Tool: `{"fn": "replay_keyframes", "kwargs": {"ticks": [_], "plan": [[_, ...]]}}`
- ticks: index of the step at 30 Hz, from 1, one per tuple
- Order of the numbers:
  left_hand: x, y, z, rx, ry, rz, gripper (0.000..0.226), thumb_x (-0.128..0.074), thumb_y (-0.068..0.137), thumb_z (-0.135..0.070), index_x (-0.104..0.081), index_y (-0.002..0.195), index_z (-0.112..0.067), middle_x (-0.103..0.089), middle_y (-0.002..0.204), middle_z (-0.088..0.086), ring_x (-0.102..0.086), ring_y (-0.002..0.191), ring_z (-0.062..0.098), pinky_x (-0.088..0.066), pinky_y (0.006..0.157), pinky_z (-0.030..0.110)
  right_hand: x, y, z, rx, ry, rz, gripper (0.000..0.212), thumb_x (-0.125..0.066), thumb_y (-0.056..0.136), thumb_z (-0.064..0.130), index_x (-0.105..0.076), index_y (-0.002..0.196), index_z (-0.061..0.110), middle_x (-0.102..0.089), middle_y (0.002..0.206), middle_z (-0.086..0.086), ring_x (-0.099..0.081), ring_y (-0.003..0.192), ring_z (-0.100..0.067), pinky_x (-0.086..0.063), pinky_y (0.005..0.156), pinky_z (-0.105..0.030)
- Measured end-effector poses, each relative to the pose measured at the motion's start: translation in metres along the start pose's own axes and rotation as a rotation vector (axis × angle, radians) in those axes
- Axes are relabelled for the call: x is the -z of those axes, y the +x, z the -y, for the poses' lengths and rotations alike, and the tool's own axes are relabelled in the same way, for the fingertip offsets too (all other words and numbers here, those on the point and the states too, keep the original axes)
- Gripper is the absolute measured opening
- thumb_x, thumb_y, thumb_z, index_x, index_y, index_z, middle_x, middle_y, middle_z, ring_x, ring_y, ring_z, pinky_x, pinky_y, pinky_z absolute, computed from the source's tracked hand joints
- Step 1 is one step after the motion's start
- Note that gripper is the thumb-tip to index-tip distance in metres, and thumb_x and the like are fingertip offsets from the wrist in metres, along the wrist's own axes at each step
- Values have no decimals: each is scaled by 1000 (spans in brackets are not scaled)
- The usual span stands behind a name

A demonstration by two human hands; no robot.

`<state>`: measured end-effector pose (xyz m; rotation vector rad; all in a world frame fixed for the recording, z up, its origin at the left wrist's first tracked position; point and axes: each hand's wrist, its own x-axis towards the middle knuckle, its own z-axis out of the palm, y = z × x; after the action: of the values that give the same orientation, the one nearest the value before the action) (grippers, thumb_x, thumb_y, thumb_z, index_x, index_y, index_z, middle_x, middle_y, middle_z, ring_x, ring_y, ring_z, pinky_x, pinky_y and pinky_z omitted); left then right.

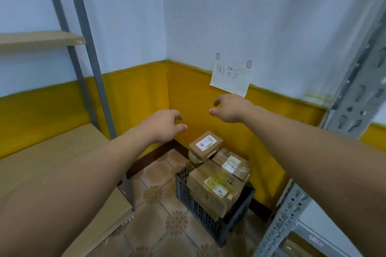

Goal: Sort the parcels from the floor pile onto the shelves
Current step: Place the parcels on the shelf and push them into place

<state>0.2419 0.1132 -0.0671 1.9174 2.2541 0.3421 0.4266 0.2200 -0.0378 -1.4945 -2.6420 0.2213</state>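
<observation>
Left hand [165, 125] and right hand [231, 108] empty, loose-fingered, above parcels [215, 185] in crate [188, 196]; top parcel [205, 142] label-up, long axis slanting up-right.

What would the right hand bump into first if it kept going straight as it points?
Likely the yellow wall near the corner; the right hand is above the parcels. Depth is unclear.

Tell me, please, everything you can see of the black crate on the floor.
The black crate looks like plastic, with lattice walls and an open top. It stands upright on the tiled floor, near the corner and close to the yellow wall. Cardboard parcels fill it and pile above its rim. The left hand and the right hand hover above, touching nothing.
</observation>
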Motion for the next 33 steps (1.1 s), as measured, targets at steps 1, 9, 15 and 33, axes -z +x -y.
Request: {"fn": "replay_keyframes", "kwargs": {"ticks": [1,9,15,33], "plan": [[1,21,13,-8,-1,14,49,-52,96,-46,-50,136,-19,-51,141,6,-49,126,26,-43,101,37,-4,19,1,-24,8,6,52,-47,100,49,-49,142,17,-51,143,-8,-48,128,-28,-42,98,-37],[-52,157,75,34,-88,193,47,-54,96,-44,-51,135,-17,-53,138,7,-51,124,25,-44,99,36,-56,132,-32,-183,36,146,54,-47,101,47,-46,145,15,-47,147,-11,-44,134,-29,-40,103,-37],[-118,259,100,53,-100,330,45,-51,98,-40,-50,135,-15,-56,131,7,-53,116,23,-44,90,32,-127,226,-86,-265,85,266,52,-45,102,48,-48,141,13,-51,141,-11,-49,127,-29,-42,97,-36],[-343,481,168,77,-205,745,52,-58,94,-35,-46,140,-13,-51,139,6,-49,124,24,-36,87,28,-375,376,-167,-711,514,425,39,-54,99,36,-53,125,6,-60,113,-10,-59,104,-30,-41,74,-29]]}}
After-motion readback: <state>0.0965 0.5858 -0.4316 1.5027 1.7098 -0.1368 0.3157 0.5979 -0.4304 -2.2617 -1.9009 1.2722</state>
